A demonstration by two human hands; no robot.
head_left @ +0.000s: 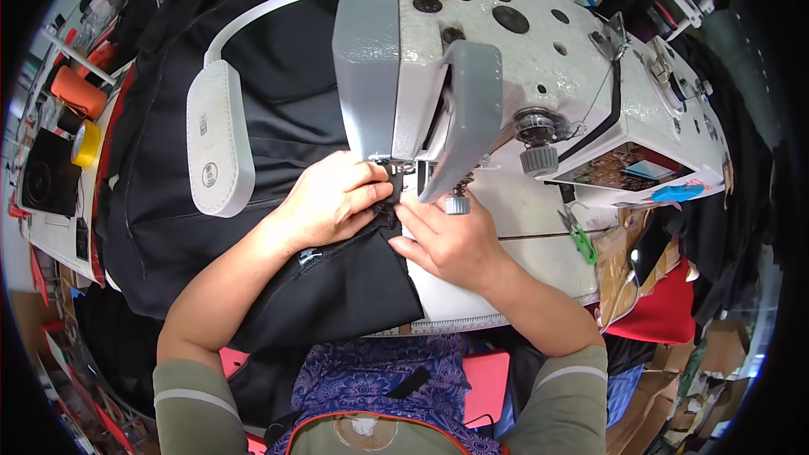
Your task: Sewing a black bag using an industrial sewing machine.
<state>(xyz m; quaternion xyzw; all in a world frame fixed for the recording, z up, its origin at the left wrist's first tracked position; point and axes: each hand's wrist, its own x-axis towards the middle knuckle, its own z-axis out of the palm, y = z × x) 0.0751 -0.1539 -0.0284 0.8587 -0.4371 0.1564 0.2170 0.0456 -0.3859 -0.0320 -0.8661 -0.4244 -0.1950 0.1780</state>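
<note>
A white and grey sewing machine (366,67) stands in front of me, its needle area just beyond my fingertips. Black fabric (337,286) lies over the left of the machine bed and hangs toward my lap. My left hand (337,200) has its fingers curled on the fabric's edge, close to the presser foot. On the other side of that edge, my right hand (451,236) pinches the cloth with thumb and fingers near the needle. The machine's head partly hides my right fingertips. A small shiny label (310,257) shows on the fabric below my left wrist.
A white lamp (221,139) on a curved arm hangs over the cloth at left. Green-handled thread snips (580,240) lie at the bed's right, near larger scissors (622,299). Yellow tape (86,144) sits on the left side table. Red cloth (653,312) lies at right.
</note>
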